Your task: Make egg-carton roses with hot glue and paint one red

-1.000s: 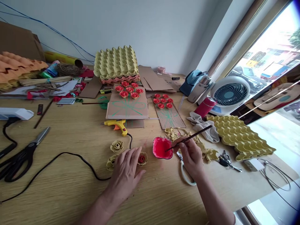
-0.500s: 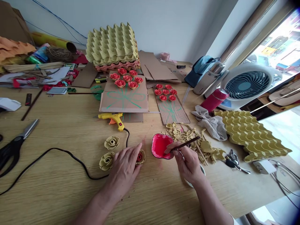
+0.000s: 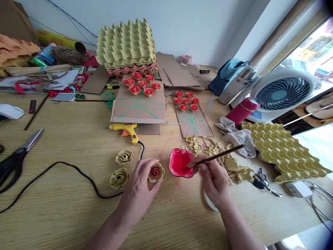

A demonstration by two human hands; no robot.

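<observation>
My left hand [image 3: 142, 182] curls its thumb and fingers round the edge of an egg-carton rose [image 3: 155, 172]; the rose's centre is red and its outer petals are plain tan. Between the fingers of my right hand [image 3: 213, 180] is a dark-handled paintbrush [image 3: 221, 155], slanting up to the right. Its tip is down in a scalloped dish of red paint [image 3: 177, 163], and the bristles are hidden. Left of my left hand lie two unpainted roses, a far rose [image 3: 124, 157] and a near rose [image 3: 119, 178]. A pale round rim [image 3: 210, 202] shows partly under my right hand.
A yellow glue gun [image 3: 127, 130] lies behind the roses, its black cord running left. Red roses sit on two cardboard pieces [image 3: 137, 107]. Carton scraps [image 3: 205, 147], keys [image 3: 262, 182] and an egg tray [image 3: 288, 151] are to the right; scissors [image 3: 22, 152] lie left.
My left hand has turned and drawn back a little, so the red-centred rose shows more fully. The brush handle leans farther right, with its tip still in the paint dish. The view has shifted slightly.
</observation>
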